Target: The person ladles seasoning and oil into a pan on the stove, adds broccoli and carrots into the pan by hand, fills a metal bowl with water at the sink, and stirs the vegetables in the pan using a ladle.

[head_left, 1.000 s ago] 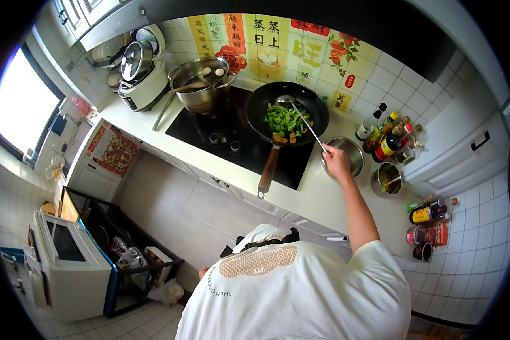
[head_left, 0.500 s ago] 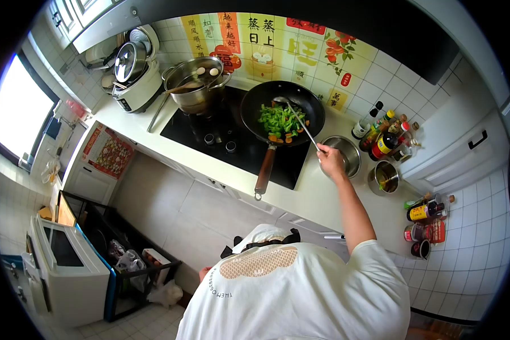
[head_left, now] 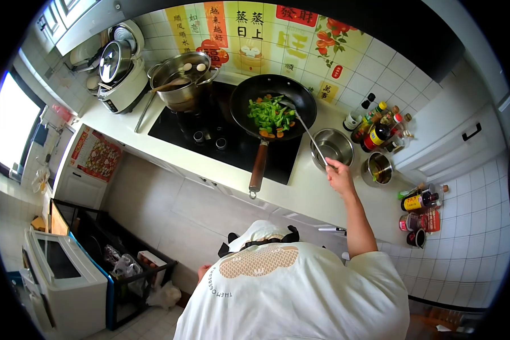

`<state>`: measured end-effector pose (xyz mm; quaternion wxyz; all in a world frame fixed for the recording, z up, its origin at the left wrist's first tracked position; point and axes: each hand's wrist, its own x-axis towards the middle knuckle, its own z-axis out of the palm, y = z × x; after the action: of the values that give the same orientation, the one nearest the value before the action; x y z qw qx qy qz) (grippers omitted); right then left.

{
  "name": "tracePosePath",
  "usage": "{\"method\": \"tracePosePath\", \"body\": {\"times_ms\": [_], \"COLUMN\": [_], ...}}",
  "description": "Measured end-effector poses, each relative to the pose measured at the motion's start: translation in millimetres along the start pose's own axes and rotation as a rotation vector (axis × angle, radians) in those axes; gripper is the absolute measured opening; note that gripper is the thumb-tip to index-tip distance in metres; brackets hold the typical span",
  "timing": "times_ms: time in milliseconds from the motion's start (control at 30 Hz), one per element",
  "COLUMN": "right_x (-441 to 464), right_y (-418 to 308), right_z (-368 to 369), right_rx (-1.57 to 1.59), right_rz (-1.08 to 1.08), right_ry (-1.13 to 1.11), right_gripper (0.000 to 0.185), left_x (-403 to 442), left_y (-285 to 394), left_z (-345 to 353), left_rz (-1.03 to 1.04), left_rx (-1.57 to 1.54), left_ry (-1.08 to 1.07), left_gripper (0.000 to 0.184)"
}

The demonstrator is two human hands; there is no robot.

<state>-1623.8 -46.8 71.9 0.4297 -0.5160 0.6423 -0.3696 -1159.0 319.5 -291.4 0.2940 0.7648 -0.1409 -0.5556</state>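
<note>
My right hand (head_left: 340,178) is closed round the handle end of a long metal spatula (head_left: 314,139). The spatula's head rests inside a black wok (head_left: 304,97), at the right side of chopped green vegetables (head_left: 271,115) and orange slices. From the wok a brown wooden handle (head_left: 259,167) points toward me over the counter edge, with neither hand on it. A steel bowl (head_left: 334,145) stands right of the wok, below the spatula handle. Only a small part of my left hand (head_left: 203,272) shows beside my shirt, low at my side; its fingers are hidden.
On the hob's left stands a steel pot (head_left: 182,101) with eggs and a wooden utensil on it. A second steel container (head_left: 377,169) and several sauce bottles (head_left: 376,137) occupy the right counter. A rice cooker (head_left: 123,93) sits far left, above a black rack (head_left: 136,277) on the floor.
My right hand has drawn back slightly toward me. The spatula's head has shifted from the wok's far side to the right edge of the vegetables. The camera view has shifted a little.
</note>
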Motion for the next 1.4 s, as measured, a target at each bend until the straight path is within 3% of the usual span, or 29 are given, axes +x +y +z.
{"method": "tracePosePath", "body": {"times_ms": [67, 133, 200, 400, 467, 567, 700, 767, 867, 1133, 1233, 1400], "right_x": [-6.3, 1.1, -2.1, -13.4, -9.9, -13.2, -22.7, -22.4, -6.3, -0.6, 10.2, -2.6], "right_y": [-10.3, 3.9, -7.8, -39.9, -33.3, -36.0, -41.9, -39.9, -19.6, -19.5, -11.7, -26.7], "right_z": [-2.1, -13.2, -33.6, -62.5, -56.9, -46.8, -59.0, -62.4, -48.0, -43.9, -26.5, -10.3], "right_rx": [0.081, 0.026, 0.006, -0.273, -0.208, -0.199, -0.196, -0.382, -0.450, -0.211, -0.472, -0.538], "right_rz": [0.085, -0.071, -0.073, 0.016, 0.047, -0.002, -0.088, -0.140, -0.188, -0.141, -0.255, -0.324], "right_ry": [-0.018, -0.015, -0.014, -0.084, -0.117, -0.107, -0.128, -0.145, -0.147, -0.064, 0.013, 0.035], "right_gripper": [0.030, 0.030, 0.031, 0.032, 0.033, 0.032, 0.032, 0.033, 0.032, 0.029, 0.028, 0.028], "left_x": [11.7, 5.3, 5.6, 19.3, 17.1, 22.7, 12.5, 13.7, 6.9, -9.2, -10.8, -16.6], "left_y": [-1.9, 20.1, 38.8, 38.7, 41.1, 32.9, 38.7, 34.3, 36.5, 28.8, 22.3, 23.3], "left_z": [-2.1, -3.9, -3.3, -5.0, -3.6, -0.9, 0.1, -3.1, -1.6, -2.4, -4.7, -15.7], "left_rz": [0.015, 0.023, 0.034, 0.020, 0.051, 0.076, 0.013, -0.005, -0.004, -0.013, 0.006, 0.013], "left_rx": [-0.018, 0.131, 0.278, -0.042, 0.304, 0.348, 0.320, 0.183, 0.321, 0.276, 0.280, 0.211], "left_ry": [0.057, 0.114, 0.167, 0.067, 0.134, 0.104, 0.133, 0.072, 0.146, 0.143, 0.126, 0.112], "left_gripper": [0.019, 0.020, 0.020, 0.023, 0.023, 0.023, 0.023, 0.022, 0.022, 0.022, 0.021, 0.018]}}
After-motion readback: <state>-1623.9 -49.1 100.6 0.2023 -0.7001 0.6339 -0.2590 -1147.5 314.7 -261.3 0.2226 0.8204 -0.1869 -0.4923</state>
